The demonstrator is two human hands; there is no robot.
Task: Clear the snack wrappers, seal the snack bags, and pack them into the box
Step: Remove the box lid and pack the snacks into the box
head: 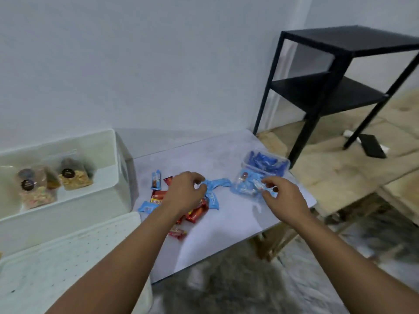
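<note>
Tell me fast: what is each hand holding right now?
Left hand: closed on a blue wrapper.
Right hand: pinching a small clear-blue wrapper.

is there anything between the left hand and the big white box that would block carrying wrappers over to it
Nothing visible blocks it. The left hand sits on the blue wrapper, and only low red wrappers lie on the table toward the open white box.

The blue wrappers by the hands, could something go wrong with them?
Maybe. The small clear tub sits near the table's far right edge, so the right hand might nudge it off. The left hand hides some red wrappers, which could get missed. The blue wrapper looks light and may slip.
</note>
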